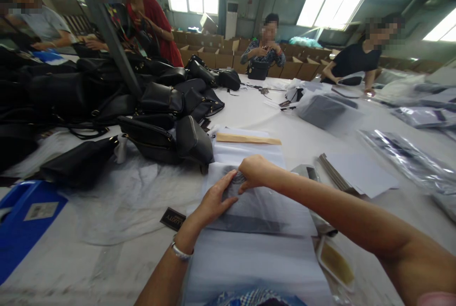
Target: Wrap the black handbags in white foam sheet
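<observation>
A dark, flat item lies inside a translucent plastic bag on the table in front of me. My left hand rests on the bag's upper left part, thumb and fingers apart. Close beside it, my right hand reaches across from the right with bent fingers gripping the plastic near its top edge. A round raised mark shows between the two hands. Under and beyond this bag are more white plastic sheets, with a tan strip across the far end.
Black handbags are heaped at the left. A blue bin and a black tag lie nearer. On the right are stacked cards, a small tray and clear-wrapped packages. Several co-workers stand around the table.
</observation>
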The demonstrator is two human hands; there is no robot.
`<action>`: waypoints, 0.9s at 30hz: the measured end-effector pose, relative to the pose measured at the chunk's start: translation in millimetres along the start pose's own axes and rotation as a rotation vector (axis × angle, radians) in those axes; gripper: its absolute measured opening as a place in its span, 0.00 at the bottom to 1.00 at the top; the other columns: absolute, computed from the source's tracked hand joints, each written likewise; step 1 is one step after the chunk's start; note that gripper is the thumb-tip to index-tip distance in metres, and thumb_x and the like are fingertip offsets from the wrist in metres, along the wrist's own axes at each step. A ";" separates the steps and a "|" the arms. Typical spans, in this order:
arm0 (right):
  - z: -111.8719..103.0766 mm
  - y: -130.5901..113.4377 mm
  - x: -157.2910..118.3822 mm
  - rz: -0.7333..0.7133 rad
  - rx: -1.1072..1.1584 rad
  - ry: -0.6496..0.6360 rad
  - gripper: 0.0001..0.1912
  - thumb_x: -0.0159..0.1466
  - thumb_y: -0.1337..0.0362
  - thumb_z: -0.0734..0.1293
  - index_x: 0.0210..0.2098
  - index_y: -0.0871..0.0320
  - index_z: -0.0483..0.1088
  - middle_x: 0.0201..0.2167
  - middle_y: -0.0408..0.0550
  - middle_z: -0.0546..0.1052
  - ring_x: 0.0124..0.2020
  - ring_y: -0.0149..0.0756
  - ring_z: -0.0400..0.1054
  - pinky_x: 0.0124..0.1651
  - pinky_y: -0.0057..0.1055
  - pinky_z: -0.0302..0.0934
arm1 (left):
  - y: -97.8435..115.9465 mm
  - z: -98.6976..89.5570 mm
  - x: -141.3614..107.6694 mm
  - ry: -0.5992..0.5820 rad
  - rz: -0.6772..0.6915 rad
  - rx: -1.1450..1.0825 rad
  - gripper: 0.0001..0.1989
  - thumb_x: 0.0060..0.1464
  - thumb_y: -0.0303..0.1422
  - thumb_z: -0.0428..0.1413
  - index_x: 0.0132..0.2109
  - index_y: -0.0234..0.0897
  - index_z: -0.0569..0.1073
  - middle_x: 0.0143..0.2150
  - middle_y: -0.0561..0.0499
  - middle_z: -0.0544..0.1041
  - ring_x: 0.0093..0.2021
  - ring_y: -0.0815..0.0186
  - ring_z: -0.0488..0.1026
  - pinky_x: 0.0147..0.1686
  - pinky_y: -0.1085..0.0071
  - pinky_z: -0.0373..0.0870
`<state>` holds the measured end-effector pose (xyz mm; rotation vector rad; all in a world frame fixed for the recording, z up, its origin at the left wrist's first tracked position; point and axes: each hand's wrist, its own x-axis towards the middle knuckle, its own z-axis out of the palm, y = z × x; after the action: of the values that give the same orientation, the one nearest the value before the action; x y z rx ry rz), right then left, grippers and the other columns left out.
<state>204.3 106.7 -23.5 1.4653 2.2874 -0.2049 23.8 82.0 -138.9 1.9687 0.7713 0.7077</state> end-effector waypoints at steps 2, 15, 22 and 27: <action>4.7 13.7 -3.2 0.047 0.014 0.008 0.37 0.51 0.34 0.68 0.39 0.63 0.78 0.35 0.62 0.80 0.38 0.52 0.75 0.37 0.35 0.65 | 0.1 -0.5 -1.1 0.001 -0.003 0.008 0.37 0.56 0.32 0.58 0.69 0.43 0.54 0.70 0.44 0.58 0.68 0.55 0.56 0.63 0.55 0.62; 125.2 -12.0 -114.8 0.038 0.395 0.715 0.25 0.65 0.55 0.66 0.60 0.56 0.66 0.60 0.54 0.70 0.63 0.46 0.60 0.65 0.45 0.54 | 44.8 19.5 14.2 0.175 0.099 0.495 0.21 0.66 0.35 0.44 0.64 0.41 0.65 0.68 0.45 0.62 0.69 0.57 0.54 0.67 0.50 0.52; 186.3 -34.3 -109.8 0.014 0.346 0.657 0.41 0.59 0.55 0.72 0.67 0.55 0.55 0.70 0.55 0.54 0.71 0.53 0.42 0.69 0.55 0.44 | 27.9 51.3 37.9 -0.067 0.155 0.679 0.29 0.64 0.46 0.45 0.68 0.39 0.58 0.70 0.40 0.56 0.71 0.50 0.48 0.65 0.39 0.44; 164.8 -17.8 -110.1 0.009 0.361 0.659 0.33 0.64 0.61 0.65 0.67 0.50 0.55 0.69 0.53 0.55 0.69 0.55 0.47 0.67 0.55 0.48 | 21.3 19.5 41.3 -0.037 -0.011 0.357 0.29 0.66 0.47 0.37 0.68 0.42 0.58 0.69 0.45 0.59 0.70 0.55 0.53 0.66 0.49 0.52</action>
<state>271.4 -48.8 -128.0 1.9466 2.8699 -0.1514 69.7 93.6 -121.7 2.2878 0.9361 0.5529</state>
